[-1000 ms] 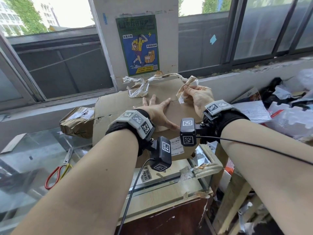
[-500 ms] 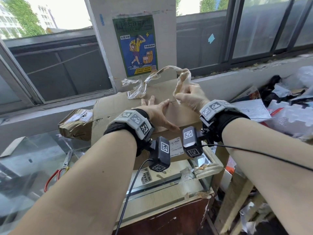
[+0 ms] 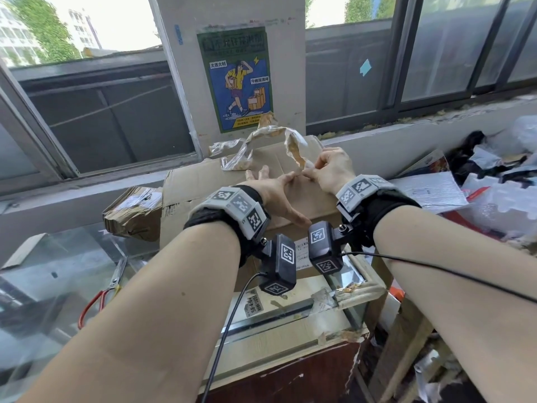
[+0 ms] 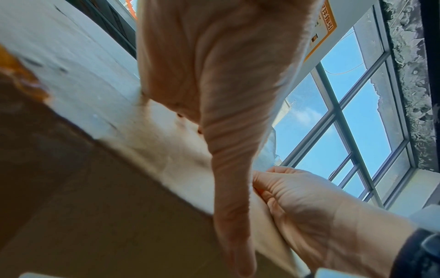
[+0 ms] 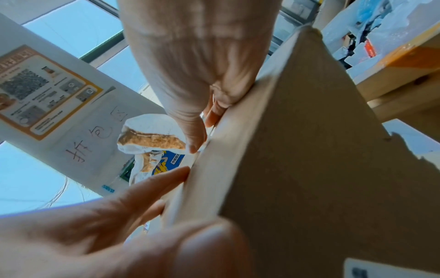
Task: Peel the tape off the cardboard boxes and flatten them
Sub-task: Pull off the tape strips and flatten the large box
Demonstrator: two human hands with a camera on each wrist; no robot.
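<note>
Pressing down with spread, straight fingers, my left hand (image 3: 271, 193) lay flat on the top face of the cardboard box (image 3: 203, 184), its thumb reaching over the near edge. My right hand (image 3: 329, 170) sat just beside it, fingers curled, pinching the end of a strip of tape (image 3: 293, 144) between thumb and fingertips, right at the box's top surface. From that pinch the tape rose in a crumpled, clear loop with brown cardboard fibre stuck to it, arched over the far part of the box and dropped onto the top again near the far left, in front of the blue poster (image 3: 236, 80) on the pillar. In the right wrist view the same strip (image 5: 152, 139) hung past my thumb, and the box wall (image 5: 309, 150) filled the right side of the picture. The box stood on a glass-topped cabinet (image 3: 290, 321) below the window sill, with a white label on its near face. A smaller crushed box (image 3: 132, 212) wrapped in tape lay just to its left. Red-handled scissors (image 3: 101, 292) rested on the glass well to the left, and a heap of paper and foam scraps (image 3: 470, 187) filled the right.
</note>
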